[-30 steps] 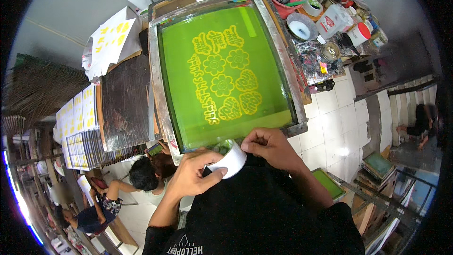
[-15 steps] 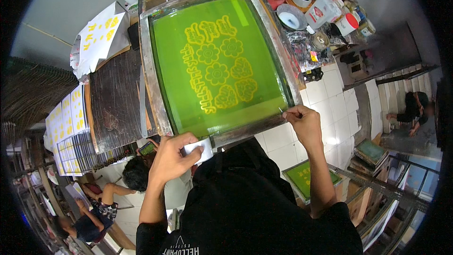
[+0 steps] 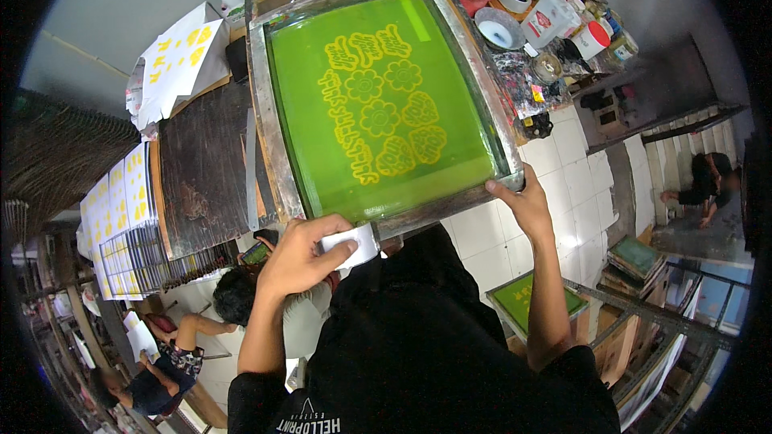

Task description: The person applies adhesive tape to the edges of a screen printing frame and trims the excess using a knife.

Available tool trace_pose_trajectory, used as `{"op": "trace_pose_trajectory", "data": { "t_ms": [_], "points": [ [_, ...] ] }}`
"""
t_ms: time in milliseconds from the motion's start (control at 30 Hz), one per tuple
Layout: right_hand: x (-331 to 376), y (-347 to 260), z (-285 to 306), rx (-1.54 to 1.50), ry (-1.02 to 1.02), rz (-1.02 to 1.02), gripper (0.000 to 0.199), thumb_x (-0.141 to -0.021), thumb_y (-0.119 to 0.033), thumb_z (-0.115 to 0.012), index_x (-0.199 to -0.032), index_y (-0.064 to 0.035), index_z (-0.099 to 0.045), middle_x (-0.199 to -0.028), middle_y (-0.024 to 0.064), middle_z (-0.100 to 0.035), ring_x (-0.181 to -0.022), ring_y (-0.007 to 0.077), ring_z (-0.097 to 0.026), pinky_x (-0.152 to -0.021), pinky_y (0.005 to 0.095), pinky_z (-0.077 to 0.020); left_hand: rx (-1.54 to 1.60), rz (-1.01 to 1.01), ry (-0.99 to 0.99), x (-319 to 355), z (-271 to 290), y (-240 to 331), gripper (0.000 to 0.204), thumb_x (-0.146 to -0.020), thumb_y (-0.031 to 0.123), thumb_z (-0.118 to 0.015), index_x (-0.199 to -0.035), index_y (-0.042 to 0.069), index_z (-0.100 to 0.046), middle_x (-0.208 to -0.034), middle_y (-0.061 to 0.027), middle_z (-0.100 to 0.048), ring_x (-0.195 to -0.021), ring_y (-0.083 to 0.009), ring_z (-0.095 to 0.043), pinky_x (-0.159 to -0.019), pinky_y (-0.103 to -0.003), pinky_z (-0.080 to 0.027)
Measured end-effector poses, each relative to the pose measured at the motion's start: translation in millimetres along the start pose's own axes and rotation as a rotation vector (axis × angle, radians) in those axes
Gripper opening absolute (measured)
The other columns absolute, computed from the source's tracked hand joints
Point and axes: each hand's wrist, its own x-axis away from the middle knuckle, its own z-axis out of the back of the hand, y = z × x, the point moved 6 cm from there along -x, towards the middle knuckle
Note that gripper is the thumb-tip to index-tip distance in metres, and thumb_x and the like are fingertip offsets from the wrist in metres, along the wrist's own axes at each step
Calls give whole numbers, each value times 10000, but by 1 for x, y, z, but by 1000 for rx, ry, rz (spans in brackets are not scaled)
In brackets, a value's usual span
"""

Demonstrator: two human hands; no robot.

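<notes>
Screen-printing frame lying flat on the bench, seen from above: green mesh with a yellow flower stencil, bordered by a metal rim. The left hand pinches a roll of white tape against the near edge of the frame, its grip clenched on the roll, seemingly so the tape can be laid along the rim. The right hand grasps the near right corner of the frame, thumb on top, apparently steadying it. Ink pots and tape rolls crowd the far right; printed sheets lie at left.
</notes>
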Motion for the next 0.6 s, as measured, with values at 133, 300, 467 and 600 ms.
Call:
{"op": "trace_pose_trajectory", "data": {
  "t_ms": [133,300,467,600],
  "points": [
    [-8,12,3,56,-36,-38,711,-803,-348,-883,-1320,31,-577,-1078,134,-712,-1007,222,-664,-915,341,-511,-211,56,4,11,17,9,175,-861,158,-711,-941,2,-719,-676,-188,-677,-643,-316,-716,-638,-397,-539],
    [-12,2,14,198,-27,-3,654,-853,-415,-827,-1268,52,-631,-1072,178,-714,-990,247,-667,-898,354,-513,-488,92,72,13,12,18,251,-848,245,-702,-975,30,-727,-653,-240,-650,-642,-411,-682,-643,-470,-532],
    [-67,-25,40,298,240,245,524,-923,-372,-753,-1225,49,-679,-1066,228,-693,-951,295,-656,-854,387,-516,-480,92,47,12,10,22,378,-876,255,-719,-1180,34,-684,-800,-245,-675,-730,-423,-664,-735,-485,-506],
    [-141,-49,22,476,240,472,441,-890,-254,-758,-1227,22,-690,-1090,254,-691,-963,360,-670,-862,417,-525,-519,62,5,12,13,30,366,-920,241,-663,-1220,31,-682,-1086,-253,-713,-1018,-422,-669,-924,-492,-502]
  ]
}}
